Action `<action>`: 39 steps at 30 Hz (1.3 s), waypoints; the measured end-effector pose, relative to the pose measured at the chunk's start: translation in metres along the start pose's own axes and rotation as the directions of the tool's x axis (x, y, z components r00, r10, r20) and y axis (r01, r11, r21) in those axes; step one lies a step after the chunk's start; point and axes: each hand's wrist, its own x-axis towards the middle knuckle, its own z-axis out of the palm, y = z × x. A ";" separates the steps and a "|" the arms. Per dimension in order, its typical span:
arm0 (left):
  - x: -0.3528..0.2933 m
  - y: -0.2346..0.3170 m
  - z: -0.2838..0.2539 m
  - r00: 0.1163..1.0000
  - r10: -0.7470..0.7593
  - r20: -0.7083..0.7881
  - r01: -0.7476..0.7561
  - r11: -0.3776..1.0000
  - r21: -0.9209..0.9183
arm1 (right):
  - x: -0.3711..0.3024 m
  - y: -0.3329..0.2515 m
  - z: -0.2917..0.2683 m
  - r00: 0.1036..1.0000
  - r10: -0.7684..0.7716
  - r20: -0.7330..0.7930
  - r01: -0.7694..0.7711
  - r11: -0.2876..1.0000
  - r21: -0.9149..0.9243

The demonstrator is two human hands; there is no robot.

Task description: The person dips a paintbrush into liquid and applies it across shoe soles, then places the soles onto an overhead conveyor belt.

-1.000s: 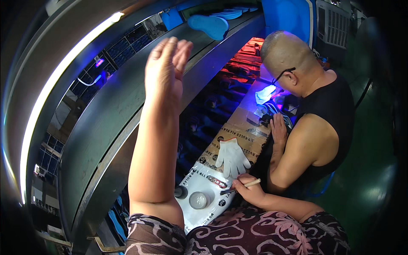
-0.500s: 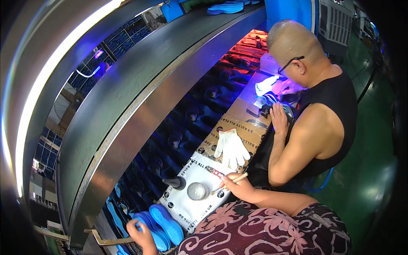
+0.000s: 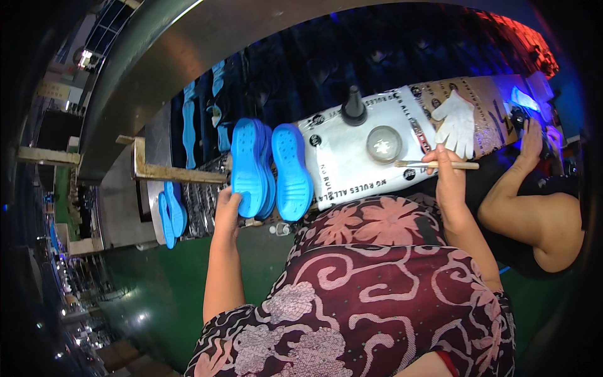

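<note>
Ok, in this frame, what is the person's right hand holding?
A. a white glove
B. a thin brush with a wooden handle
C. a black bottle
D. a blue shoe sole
B: the right hand has its grip on a thin brush over the white sheet, while the left hand holds the blue soles; the white glove lies untouched.

place: a shoe factory floor, at a production line
line: a long curved metal conveyor housing [image 3: 188, 38] runs across the top, with dark moulds lit blue and red beneath it
goods: many identical blue shoe soles [image 3: 271, 166], some stacked, others lined up along the belt
bench: a work surface covered in printed plastic sheeting [image 3: 352, 157], with a small glue pot [image 3: 384, 143], a brush [image 3: 436, 164] and a white work glove [image 3: 457, 122]
people: a co-worker's arm [image 3: 534, 201] just beside, at the same line
floor: green painted industrial flooring [image 3: 163, 295]
</note>
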 end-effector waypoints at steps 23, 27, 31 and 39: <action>-0.084 0.088 0.170 0.750 0.644 0.150 -0.642 0.764 -0.073 | -0.007 -0.070 0.048 0.648 -0.650 0.397 0.729 0.681 -0.076; -0.087 0.089 0.174 0.714 0.690 0.122 -0.687 0.723 -0.068 | -0.009 -0.071 0.049 0.631 -0.648 0.426 0.766 0.607 -0.212; -0.082 0.080 0.171 0.655 0.748 0.104 -0.752 0.659 0.002 | -0.010 -0.073 0.044 0.695 -0.609 0.381 0.714 0.645 -0.271; -0.080 0.087 0.173 0.554 0.818 0.156 -0.829 0.559 0.010 | -0.009 -0.075 0.052 0.620 -0.677 0.396 0.778 0.596 -0.200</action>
